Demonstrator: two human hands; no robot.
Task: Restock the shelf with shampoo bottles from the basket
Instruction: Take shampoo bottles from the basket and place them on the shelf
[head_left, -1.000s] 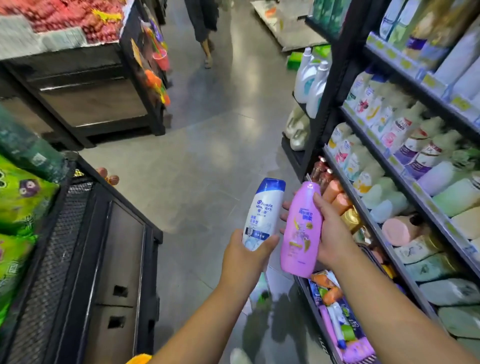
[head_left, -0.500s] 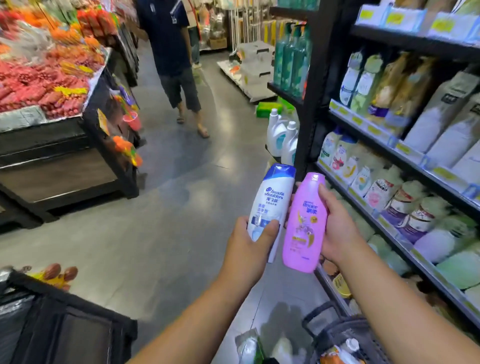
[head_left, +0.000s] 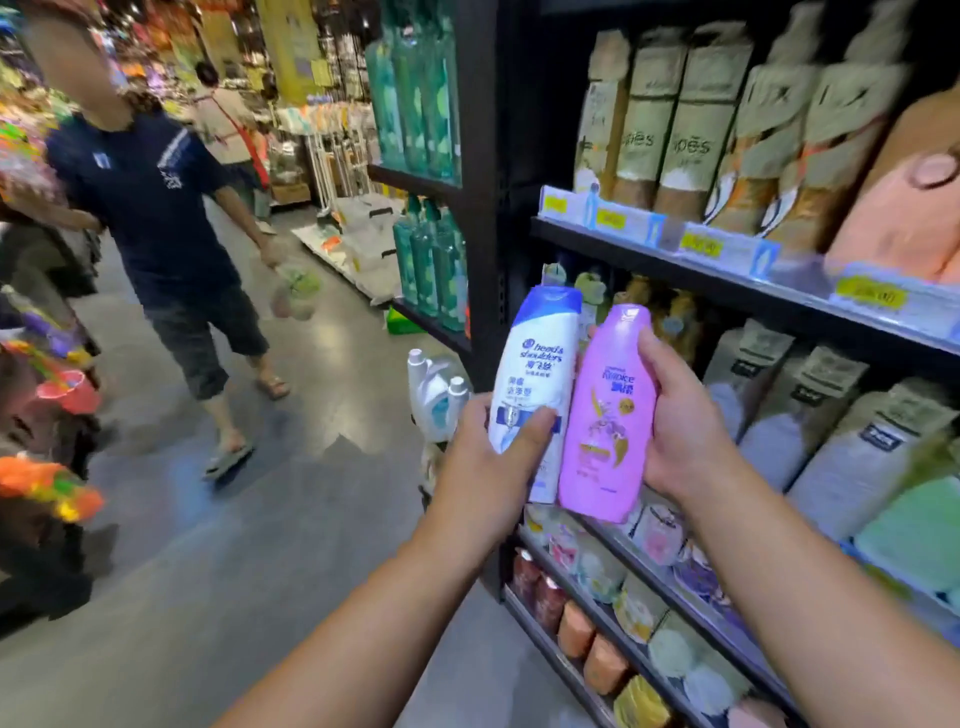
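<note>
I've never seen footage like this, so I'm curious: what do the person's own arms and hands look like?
The left hand and right hand are bare, without gloves. The left forearm and right forearm are bare too: no sleeve, watch or bracelet shows up to the picture's edge.

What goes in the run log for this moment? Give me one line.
left hand: holds white shampoo bottle | right hand: holds pink shampoo bottle | bottles side by side beside shelf

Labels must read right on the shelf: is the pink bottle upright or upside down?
Upright, leaning slightly: the pink bottle in the right hand has its cap on top and label text right way up.
</note>
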